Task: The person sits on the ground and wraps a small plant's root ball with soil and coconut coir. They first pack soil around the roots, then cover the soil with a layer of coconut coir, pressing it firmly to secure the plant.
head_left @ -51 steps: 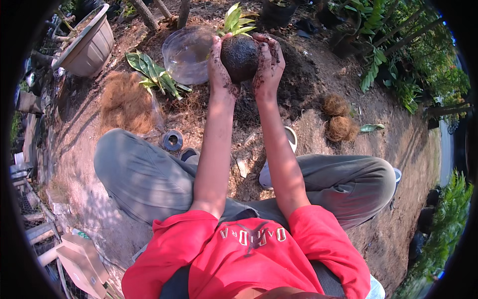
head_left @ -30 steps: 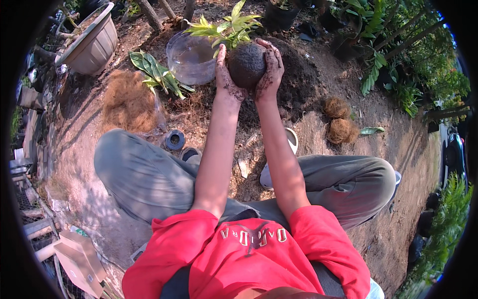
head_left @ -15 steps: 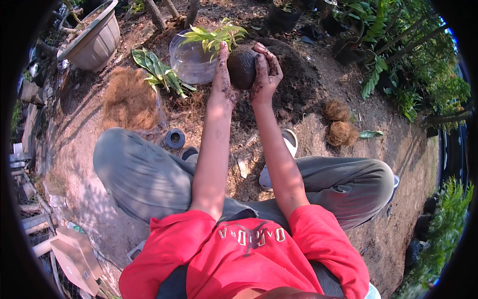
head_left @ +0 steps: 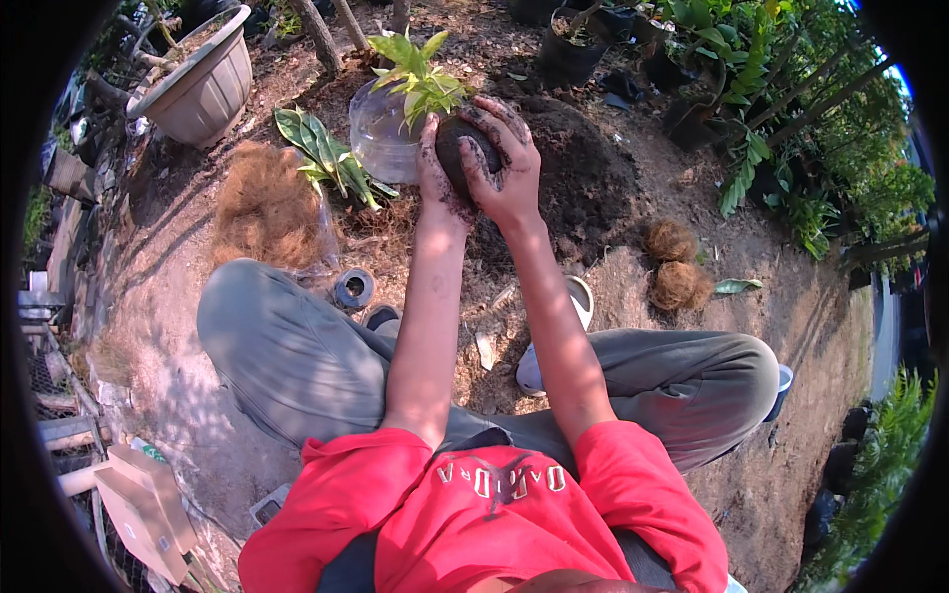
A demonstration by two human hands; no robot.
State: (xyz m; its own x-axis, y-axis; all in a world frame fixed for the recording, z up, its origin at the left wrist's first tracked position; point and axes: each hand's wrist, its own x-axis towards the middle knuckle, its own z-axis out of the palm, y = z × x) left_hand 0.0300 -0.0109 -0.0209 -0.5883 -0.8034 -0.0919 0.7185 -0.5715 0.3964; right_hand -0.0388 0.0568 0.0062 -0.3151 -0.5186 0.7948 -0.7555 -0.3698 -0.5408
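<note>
My soil-smeared hands are cupped on a dark, round ball of soil (head_left: 455, 148), with a leafy light-green plant (head_left: 420, 74) at its top. My left hand (head_left: 440, 178) presses on its left side, fingers pointing up. My right hand (head_left: 504, 163) wraps over its top and right side, hiding much of it. Just left of them lies a clear plastic basin (head_left: 381, 148). A mound of dark soil (head_left: 583, 183) is right of my hands.
Cut leaves (head_left: 326, 158), brown fibre (head_left: 267, 208) and a dark ring-shaped object (head_left: 354, 289) lie left. Two fibre balls (head_left: 675, 285) lie right. A large pot (head_left: 193, 94), black planters (head_left: 573, 54) and trunks border the back; cardboard (head_left: 143, 504) is at lower left.
My right hand has shifted leftward and its fingers now reach further over the ball, covering more of it. The ball and hands sit slightly lower in the picture.
</note>
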